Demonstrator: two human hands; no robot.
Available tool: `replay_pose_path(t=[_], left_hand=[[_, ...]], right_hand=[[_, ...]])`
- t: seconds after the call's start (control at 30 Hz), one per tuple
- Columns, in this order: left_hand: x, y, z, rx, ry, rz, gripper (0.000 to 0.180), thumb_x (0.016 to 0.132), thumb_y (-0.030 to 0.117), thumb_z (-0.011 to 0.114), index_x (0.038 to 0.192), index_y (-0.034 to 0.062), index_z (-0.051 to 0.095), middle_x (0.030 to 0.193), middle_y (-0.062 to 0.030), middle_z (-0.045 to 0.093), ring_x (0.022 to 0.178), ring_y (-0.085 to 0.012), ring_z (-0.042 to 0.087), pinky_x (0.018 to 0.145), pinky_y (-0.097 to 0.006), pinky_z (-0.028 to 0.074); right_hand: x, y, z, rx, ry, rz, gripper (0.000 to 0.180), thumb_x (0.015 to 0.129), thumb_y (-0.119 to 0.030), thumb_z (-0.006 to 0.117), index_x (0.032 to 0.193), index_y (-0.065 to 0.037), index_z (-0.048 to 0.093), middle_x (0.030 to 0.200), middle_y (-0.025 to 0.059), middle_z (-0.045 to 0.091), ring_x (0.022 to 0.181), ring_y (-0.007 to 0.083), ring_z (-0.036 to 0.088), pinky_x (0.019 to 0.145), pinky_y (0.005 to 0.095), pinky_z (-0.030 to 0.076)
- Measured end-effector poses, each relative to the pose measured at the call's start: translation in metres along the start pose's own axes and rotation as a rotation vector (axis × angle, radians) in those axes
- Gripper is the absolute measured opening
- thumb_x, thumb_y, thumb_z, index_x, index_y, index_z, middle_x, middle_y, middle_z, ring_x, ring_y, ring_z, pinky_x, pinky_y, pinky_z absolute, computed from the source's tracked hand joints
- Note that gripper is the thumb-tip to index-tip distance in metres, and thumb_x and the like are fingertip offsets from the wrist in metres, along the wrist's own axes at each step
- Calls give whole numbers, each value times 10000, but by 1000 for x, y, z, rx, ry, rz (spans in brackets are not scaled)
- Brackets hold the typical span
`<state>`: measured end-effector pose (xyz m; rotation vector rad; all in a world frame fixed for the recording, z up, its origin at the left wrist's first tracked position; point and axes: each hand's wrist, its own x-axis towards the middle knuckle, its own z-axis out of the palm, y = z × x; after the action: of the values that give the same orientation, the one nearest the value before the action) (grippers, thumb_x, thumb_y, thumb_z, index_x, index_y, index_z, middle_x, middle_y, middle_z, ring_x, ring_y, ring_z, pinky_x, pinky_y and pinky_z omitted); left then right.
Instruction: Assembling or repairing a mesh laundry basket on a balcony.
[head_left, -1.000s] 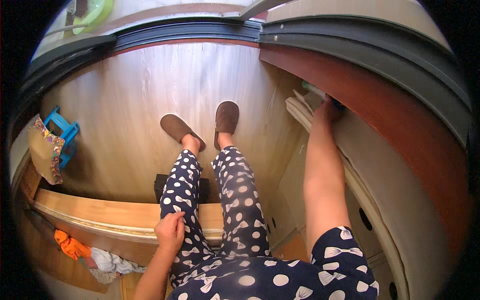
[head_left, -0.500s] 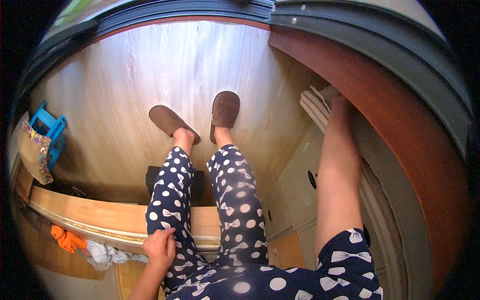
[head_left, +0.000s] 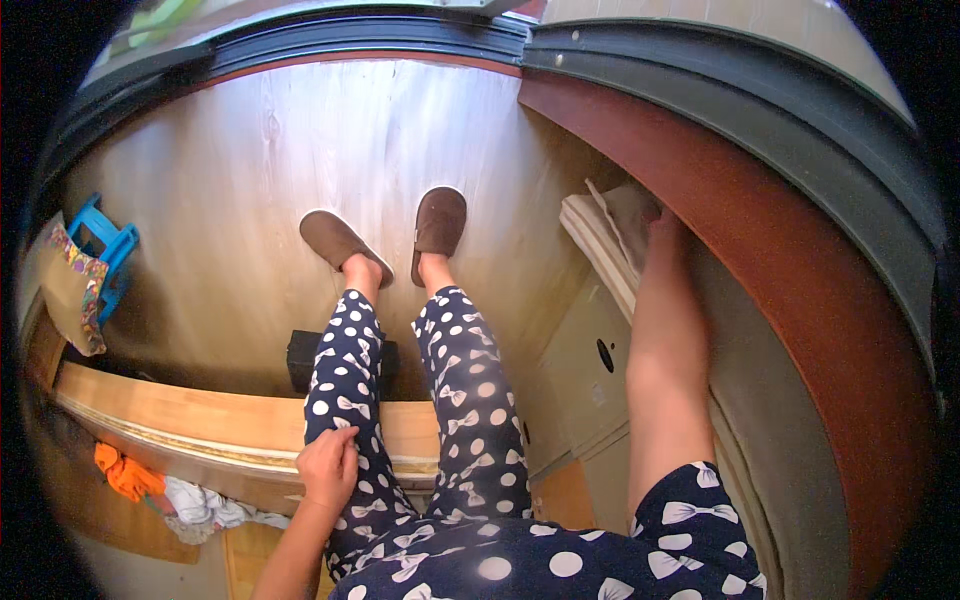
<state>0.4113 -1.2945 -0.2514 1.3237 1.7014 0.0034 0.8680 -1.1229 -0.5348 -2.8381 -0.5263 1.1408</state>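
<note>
My left hand (head_left: 328, 467) rests on my left thigh, over the navy trousers (head_left: 470, 420) with white dots and bows. Its fingers are curled in, and nothing shows in them. My right arm reaches far forward along the right side. In the shadow under a red-brown ledge, my right hand (head_left: 661, 224) is at the bunched front corner of a beige padded mat (head_left: 597, 235) with a striped edge. The fabric folds up around the hand, though the fingertips are hidden. Brown slippers (head_left: 440, 222) are on my feet on the floor.
A dark window track (head_left: 370, 38) and a red-brown ledge (head_left: 720, 210) curve around the far and right sides. At the left stand a blue stool (head_left: 115, 245) and a wooden board edge (head_left: 190, 403). Orange cloth (head_left: 128, 472) and white cloth (head_left: 215, 505) lie below it.
The beige mat's front corner has shifted left and nearer with my right hand. My left hand stays on my thigh, while the whole view has turned slightly.
</note>
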Motion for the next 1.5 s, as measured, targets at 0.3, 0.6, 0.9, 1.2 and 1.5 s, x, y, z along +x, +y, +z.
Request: replay_pose_path(t=[0.3,0.6,0.9,1.2,1.5], left_hand=[[-19,2,-1,-7,40,20,103,810,69,632,909,88,656,841,-100,673,727,-290,658,634,-379,525],[-28,1,-80,-602,-9,-221,292,878,176,639,1123,20,610,949,-103,667,874,-209,637,796,-336,508],[-39,307,-451,-1041,289,554,375,1008,290,479,1275,31,518,1127,-62,601,966,-119,576,860,-271,459],[-57,378,-544,-1350,226,413,561,965,540,447,1178,22,486,1082,-193,611,941,-269,620,836,-359,506],[-19,321,-550,-1372,337,346,383,1009,388,422,1207,68,499,1032,-112,640,847,-204,640,738,-306,511]], right_hand=[[-116,-40,43,-229,-262,-347,917,780,-181,737,1470,22,169,1463,270,337,1327,366,389,1096,389,332],[-412,-148,17,114,-746,-767,752,748,-165,720,1404,-31,376,1277,236,553,933,272,660,836,364,521],[-476,-337,-257,903,-14,-926,750,836,56,602,1469,-68,219,1358,176,406,1197,252,469,1013,350,405],[-508,-385,-313,633,216,-1038,766,736,-5,606,1412,-12,245,1360,249,400,1295,394,395,1085,409,330],[-553,-428,-266,406,240,-1213,603,688,10,549,1265,-3,374,1128,243,458,1065,449,442,952,501,377]])
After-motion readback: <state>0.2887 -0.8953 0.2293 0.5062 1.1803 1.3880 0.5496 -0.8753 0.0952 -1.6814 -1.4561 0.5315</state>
